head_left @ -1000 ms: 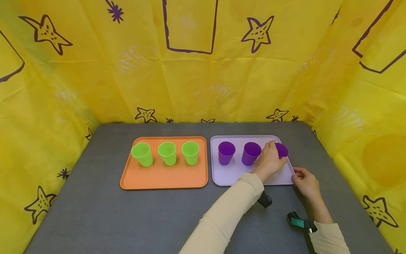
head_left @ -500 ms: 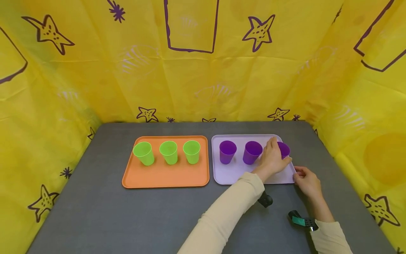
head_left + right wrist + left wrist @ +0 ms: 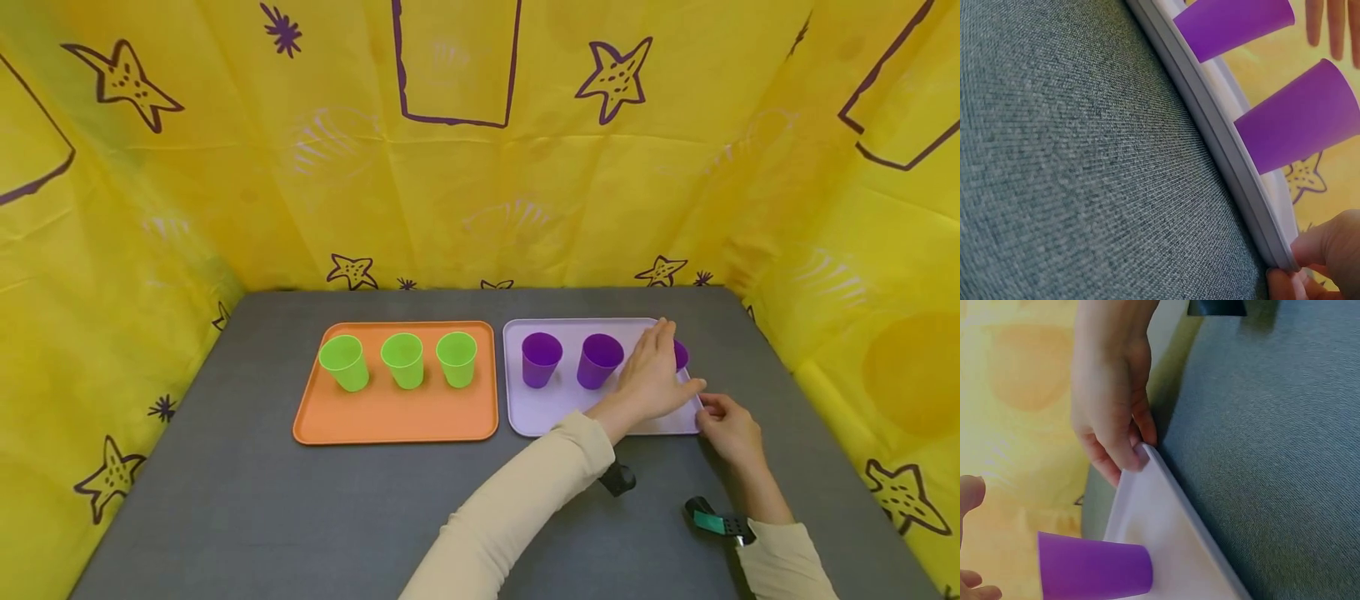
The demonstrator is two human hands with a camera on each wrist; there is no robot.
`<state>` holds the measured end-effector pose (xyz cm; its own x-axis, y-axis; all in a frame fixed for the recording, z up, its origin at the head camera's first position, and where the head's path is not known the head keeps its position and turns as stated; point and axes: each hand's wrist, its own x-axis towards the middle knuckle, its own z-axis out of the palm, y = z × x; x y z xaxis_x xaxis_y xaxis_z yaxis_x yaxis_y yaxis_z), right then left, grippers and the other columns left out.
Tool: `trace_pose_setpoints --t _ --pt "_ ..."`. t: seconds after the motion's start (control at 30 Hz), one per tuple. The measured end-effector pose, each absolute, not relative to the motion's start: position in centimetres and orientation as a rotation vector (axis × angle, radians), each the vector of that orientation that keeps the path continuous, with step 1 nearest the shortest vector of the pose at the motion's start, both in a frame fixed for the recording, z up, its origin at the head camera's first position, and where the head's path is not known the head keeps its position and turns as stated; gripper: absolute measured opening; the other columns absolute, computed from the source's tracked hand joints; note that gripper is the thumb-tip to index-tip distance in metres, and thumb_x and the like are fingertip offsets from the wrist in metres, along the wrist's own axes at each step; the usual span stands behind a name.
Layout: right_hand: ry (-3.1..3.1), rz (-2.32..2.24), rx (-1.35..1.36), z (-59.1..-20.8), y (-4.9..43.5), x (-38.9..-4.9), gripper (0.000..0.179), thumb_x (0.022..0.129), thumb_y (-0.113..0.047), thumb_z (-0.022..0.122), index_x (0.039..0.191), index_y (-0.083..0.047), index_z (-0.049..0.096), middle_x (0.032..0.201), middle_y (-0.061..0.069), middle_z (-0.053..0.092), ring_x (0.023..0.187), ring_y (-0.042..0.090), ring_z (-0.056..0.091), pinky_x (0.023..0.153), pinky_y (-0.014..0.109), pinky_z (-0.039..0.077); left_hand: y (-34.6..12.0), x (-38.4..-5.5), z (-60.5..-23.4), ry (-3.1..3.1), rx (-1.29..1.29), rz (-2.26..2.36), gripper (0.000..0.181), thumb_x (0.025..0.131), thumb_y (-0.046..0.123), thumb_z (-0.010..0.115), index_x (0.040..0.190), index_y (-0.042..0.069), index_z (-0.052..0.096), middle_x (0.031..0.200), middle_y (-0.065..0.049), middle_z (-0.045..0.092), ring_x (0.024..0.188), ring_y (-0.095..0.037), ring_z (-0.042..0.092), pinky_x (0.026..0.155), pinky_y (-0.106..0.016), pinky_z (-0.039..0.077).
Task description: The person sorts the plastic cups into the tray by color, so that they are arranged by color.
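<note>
Three purple cups stand upright in a row on a lilac tray (image 3: pixel 536 412): a left one (image 3: pixel 542 367), a middle one (image 3: pixel 598 367) and a right one (image 3: pixel 681 356). My left hand (image 3: pixel 648 379) is over the tray's right side, fingers extended, and partly hides the right cup. In the left wrist view its thumb (image 3: pixel 969 494) and fingers are apart from that purple cup (image 3: pixel 1094 569). My right hand (image 3: pixel 731 433) pinches the tray's near right corner, thumb on top and fingers below, as the right wrist view also shows at the rim (image 3: pixel 1275 240).
To the left lies an orange tray (image 3: pixel 390 423) holding a row of three green cups, the middle one (image 3: pixel 405 367) among them. Both trays rest on a dark grey table (image 3: pixel 315 517). Yellow patterned cloth (image 3: pixel 450 192) hangs behind and at both sides.
My left hand has let go of the right purple cup, its fingers spreading and straightening. My right hand keeps its pinch on the tray corner. The view shifts slightly.
</note>
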<state>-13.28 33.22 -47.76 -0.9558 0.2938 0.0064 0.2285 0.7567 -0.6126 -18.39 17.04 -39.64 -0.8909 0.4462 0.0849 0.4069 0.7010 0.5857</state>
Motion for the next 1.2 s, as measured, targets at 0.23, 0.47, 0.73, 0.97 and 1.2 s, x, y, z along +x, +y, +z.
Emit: trace_pose_setpoints --t 0.23,0.47,0.73,0.97,1.2 --pt "-2.838 0.969 -0.397 -47.9 33.4 -13.2 0.034 0.085 -0.016 0.051 0.111 0.005 0.058 0.089 0.019 0.061 0.071 0.020 0.053 0.057 0.025 0.041 14.6 -17.1 -38.7 2.781 0.922 0.911 0.082 0.083 0.049 0.060 0.147 0.019 0.018 0.152 0.007 0.016 0.139 -0.010 0.018 0.111 -0.026 0.024" --pt "-2.832 0.962 -0.410 -47.8 33.6 -13.0 0.036 0.084 -0.016 0.053 0.114 0.003 0.059 0.090 0.018 0.064 0.065 0.005 0.050 0.055 0.022 0.041 11.3 -15.6 -38.2 2.744 1.158 0.786 0.077 0.085 0.048 0.057 0.146 0.017 0.022 0.152 0.006 0.021 0.138 -0.008 0.019 0.111 -0.022 0.022" --pt "-2.836 0.965 -0.421 -47.9 33.7 -12.8 0.036 0.084 -0.017 0.054 0.114 0.003 0.058 0.090 0.016 0.063 0.065 0.003 0.049 0.056 0.020 0.041 6.5 -14.5 -38.2 2.766 1.386 0.633 0.074 0.085 0.048 0.058 0.144 0.016 0.028 0.150 0.003 0.026 0.139 -0.013 0.022 0.112 -0.026 0.022" --pt "-2.910 1.002 -0.286 -47.4 33.6 -12.6 0.042 0.088 -0.024 0.053 0.118 0.005 0.054 0.094 0.019 0.063 0.069 0.006 0.054 0.057 0.020 0.045 0.3 -14.1 -38.9 2.834 1.461 0.529 0.071 0.083 0.044 0.062 0.140 0.012 0.035 0.145 -0.002 0.035 0.135 -0.019 0.030 0.111 -0.032 0.026" --pt "-2.964 0.871 -0.051 -46.5 33.9 -12.6 0.040 0.091 -0.022 0.052 0.118 0.008 0.052 0.097 0.022 0.063 0.083 0.032 0.060 0.069 0.039 0.049 -6.1 -13.7 -39.6 2.893 1.316 0.565 0.071 0.082 0.041 0.065 0.139 0.011 0.037 0.144 -0.002 0.036 0.134 -0.020 0.032 0.110 -0.036 0.030"
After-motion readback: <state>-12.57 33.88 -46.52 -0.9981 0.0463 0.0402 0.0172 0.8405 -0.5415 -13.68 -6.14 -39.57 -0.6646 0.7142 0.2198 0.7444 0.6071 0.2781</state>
